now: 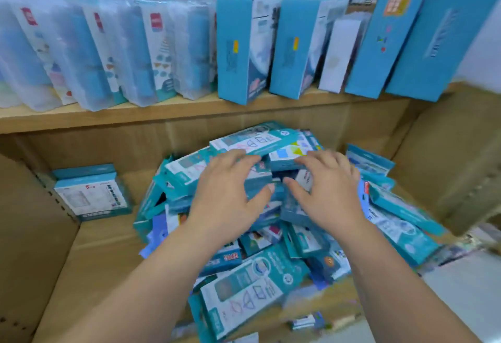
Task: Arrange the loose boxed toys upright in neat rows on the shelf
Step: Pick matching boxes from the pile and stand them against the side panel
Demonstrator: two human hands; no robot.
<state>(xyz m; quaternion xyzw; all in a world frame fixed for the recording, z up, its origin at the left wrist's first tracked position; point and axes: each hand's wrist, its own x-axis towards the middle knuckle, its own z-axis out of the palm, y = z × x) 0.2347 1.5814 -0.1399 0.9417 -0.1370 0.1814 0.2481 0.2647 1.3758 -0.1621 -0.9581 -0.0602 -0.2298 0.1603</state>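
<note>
Looking down on boxed toys [244,296] heaped from 6 o'clock to centre on the lower shelf [89,256]. Gripping boxes at the heap's top with left hand [225,199] and right hand [330,193], fingers curled over, thumbs under. Passing a small stack [92,193] at 9 o'clock. Facing tall boxes [235,49] standing at 12 o'clock.
</note>
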